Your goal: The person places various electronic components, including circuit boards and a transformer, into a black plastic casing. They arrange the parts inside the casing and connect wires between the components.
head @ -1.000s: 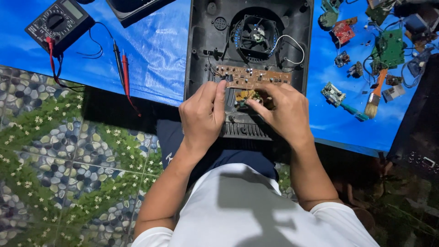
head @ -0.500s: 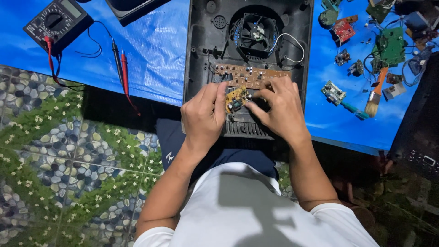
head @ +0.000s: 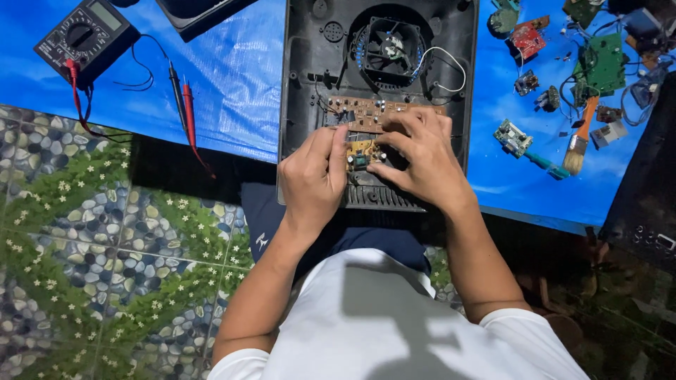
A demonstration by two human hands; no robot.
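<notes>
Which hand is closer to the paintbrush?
Right. The right hand rests on the circuit board, just left of the paintbrush; the left hand sits farther left.

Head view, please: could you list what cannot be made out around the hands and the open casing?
- Small board: in the head view, its edges are hidden by the left hand and right hand.
- Long board: right end covered by the right fingers; parts too small to tell.
- Casing: top cut off by the frame edge.
- Multimeter: dial setting too small.
- Black box: cut by the right edge, in shadow.
</notes>
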